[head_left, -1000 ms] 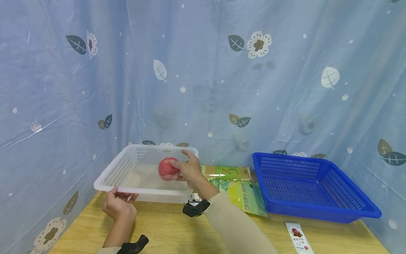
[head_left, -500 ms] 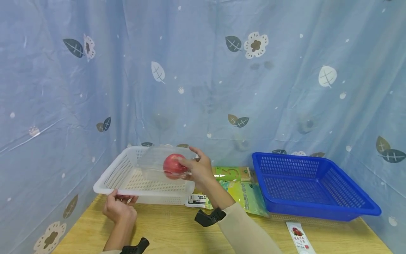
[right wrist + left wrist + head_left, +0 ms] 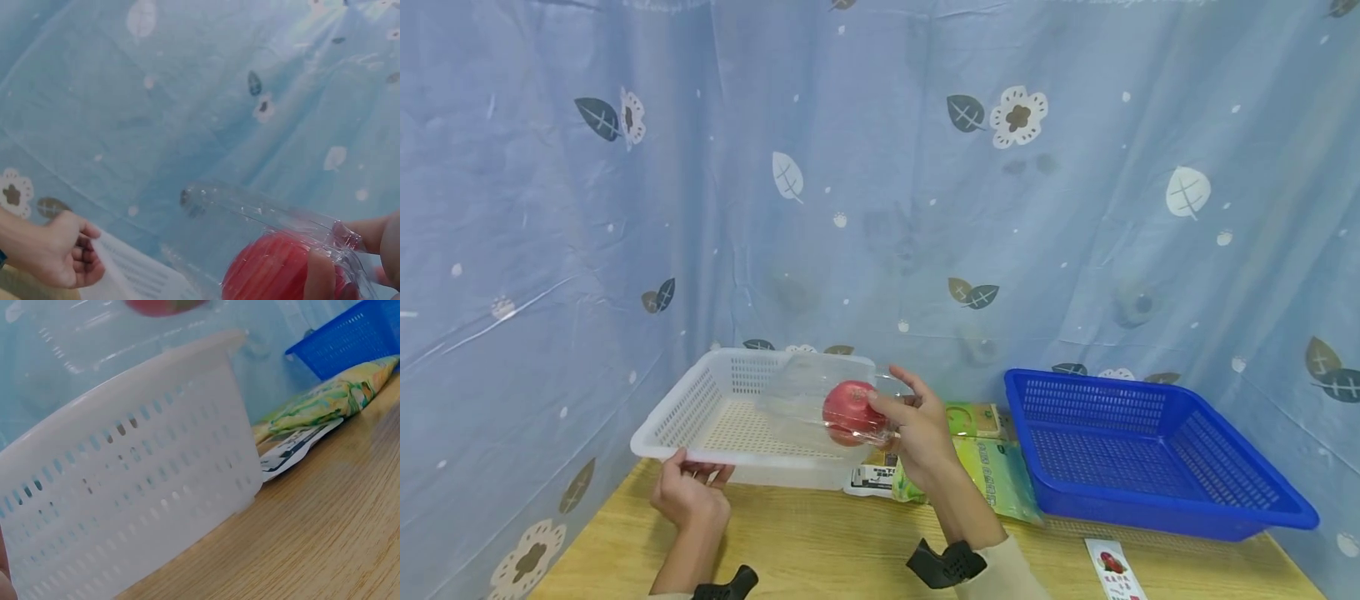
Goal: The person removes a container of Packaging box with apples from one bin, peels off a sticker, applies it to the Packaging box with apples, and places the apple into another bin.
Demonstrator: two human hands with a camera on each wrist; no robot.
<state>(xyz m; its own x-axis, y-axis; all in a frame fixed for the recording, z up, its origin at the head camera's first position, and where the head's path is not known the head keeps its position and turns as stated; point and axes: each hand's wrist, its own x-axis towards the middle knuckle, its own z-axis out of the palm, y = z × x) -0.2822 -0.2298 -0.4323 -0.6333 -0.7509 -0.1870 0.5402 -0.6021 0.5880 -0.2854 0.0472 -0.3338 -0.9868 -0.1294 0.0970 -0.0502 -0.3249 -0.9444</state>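
My left hand (image 3: 692, 502) grips the front rim of a white perforated plastic basket (image 3: 760, 460); the right wrist view also shows that left hand (image 3: 65, 253) with its fingers curled at the basket's edge. My right hand (image 3: 925, 429) holds a red apple (image 3: 847, 407) together with a clear plastic box (image 3: 793, 396), above the basket's right end. In the right wrist view the thumb lies over the apple (image 3: 265, 269), and fingers are at the edge of the clear plastic box (image 3: 250, 209). The left wrist view shows mainly the basket's outer wall (image 3: 137, 481).
A blue perforated basket (image 3: 1150, 500) stands at the right of the wooden table (image 3: 820, 542). Between the baskets lie a yellow-green packet (image 3: 992, 471), a green-and-tan packet (image 3: 973, 419) and a white-and-black packet (image 3: 872, 477). A white card (image 3: 1112, 568) lies in front. Behind hangs a blue curtain (image 3: 880, 192).
My right hand has moved to the right with the apple and clear plastic box, from over the white basket toward its right end. The left hand keeps its grip on the rim.
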